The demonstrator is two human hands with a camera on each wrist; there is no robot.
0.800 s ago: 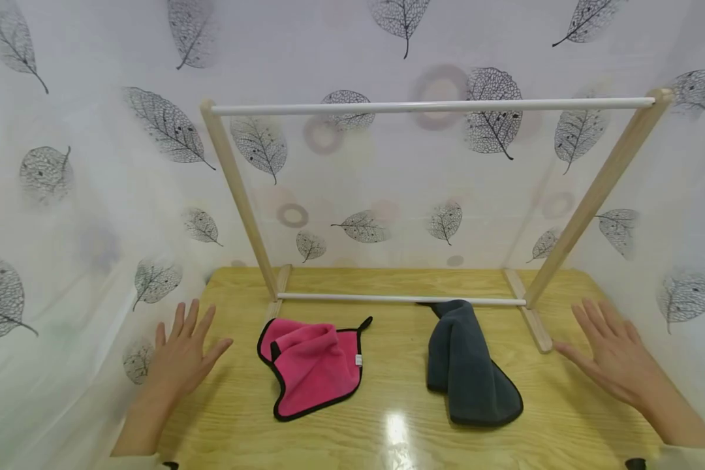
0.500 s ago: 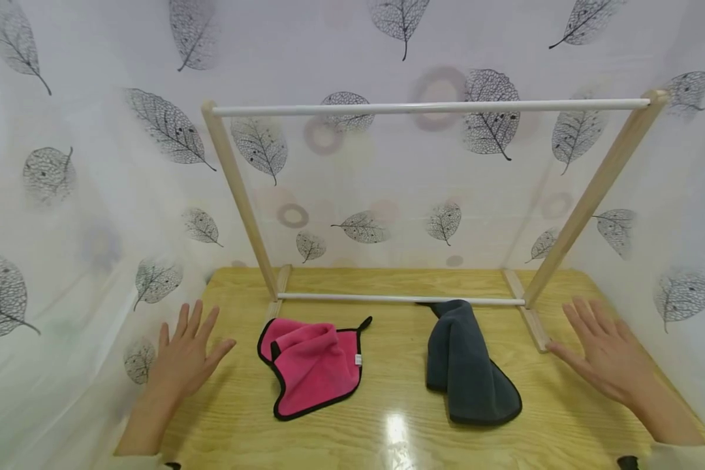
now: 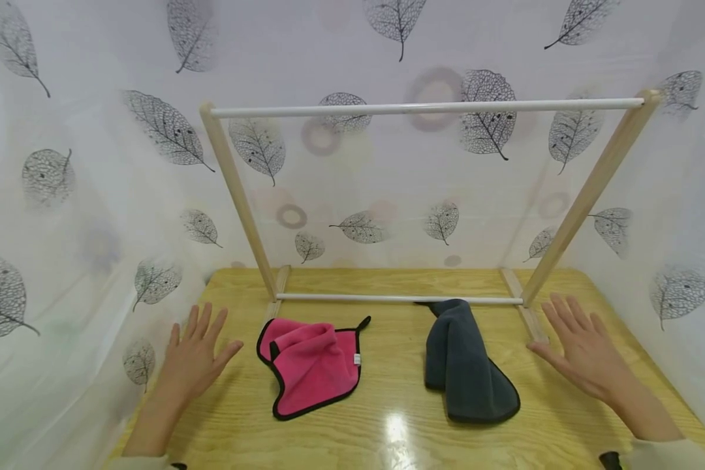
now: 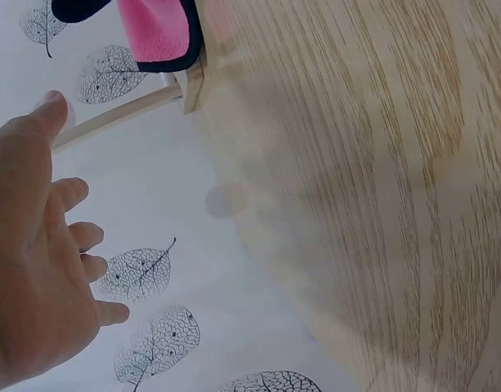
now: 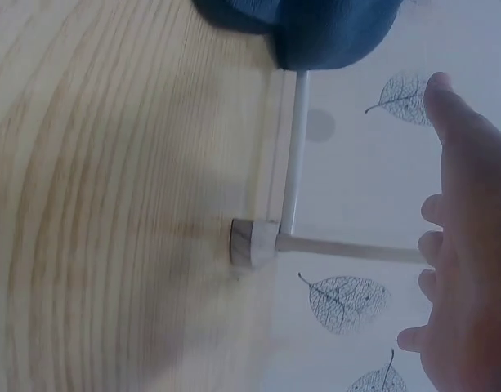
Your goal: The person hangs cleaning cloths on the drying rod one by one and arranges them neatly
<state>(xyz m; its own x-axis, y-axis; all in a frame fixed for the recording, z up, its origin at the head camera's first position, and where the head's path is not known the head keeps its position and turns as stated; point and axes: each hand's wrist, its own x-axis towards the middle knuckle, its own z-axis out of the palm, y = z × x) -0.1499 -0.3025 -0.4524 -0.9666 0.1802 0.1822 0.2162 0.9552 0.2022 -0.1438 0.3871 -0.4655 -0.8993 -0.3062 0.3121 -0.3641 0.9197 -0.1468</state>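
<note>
We note a lane of tabletop point(image 3: 393, 359) inward of the left hand point(image 3: 194, 359), open as far as the pink cloth point(image 3: 317, 385). Ahead and inward of this hand, the left post point(image 3: 241, 202) blocks; just outside it rises the leaf-print sheet point(image 3: 88, 313). Inward of the right hand point(image 3: 587, 359), we find the rack foot point(image 3: 531, 320) nearest, then bare wood to the grey cloth point(image 3: 467, 372); the right post point(image 3: 590, 196) leans ahead. Midway between both hands, a channel separates the cloths, running forward to the lower rod point(image 3: 382, 298). Above that, we see passage up to the upper rod point(image 3: 429, 107).
</note>
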